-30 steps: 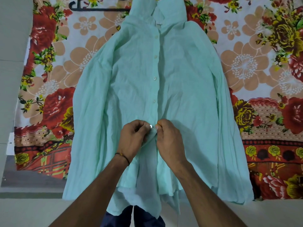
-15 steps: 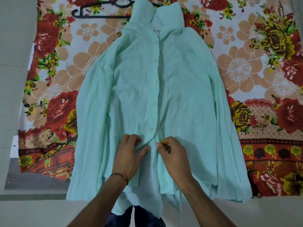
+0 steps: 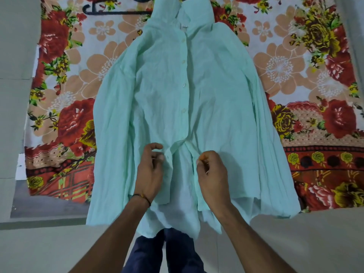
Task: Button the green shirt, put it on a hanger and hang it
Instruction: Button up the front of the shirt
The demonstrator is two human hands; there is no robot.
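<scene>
The green shirt (image 3: 216, 99) lies face up on a floral sheet, collar at the far end. Its front is buttoned from the collar down to about the waist, and below that the two front edges spread apart. My left hand (image 3: 150, 172) sits with curled fingers at the left front edge, thumb next to a small white button (image 3: 168, 157). My right hand (image 3: 213, 172) pinches the right front edge a little way off. A black hanger (image 3: 118, 12) lies on the sheet at the far left, its right end hidden under the collar.
The floral sheet (image 3: 65, 119) covers a raised surface; its near edge runs just under the shirt's hem. Grey floor (image 3: 39, 247) lies below and to the left. My dark trouser legs (image 3: 163, 251) show under the hem.
Both hands have left the button they were closing and moved down the front. They have drawn apart, each at its own edge, and the lower front now gapes open.
</scene>
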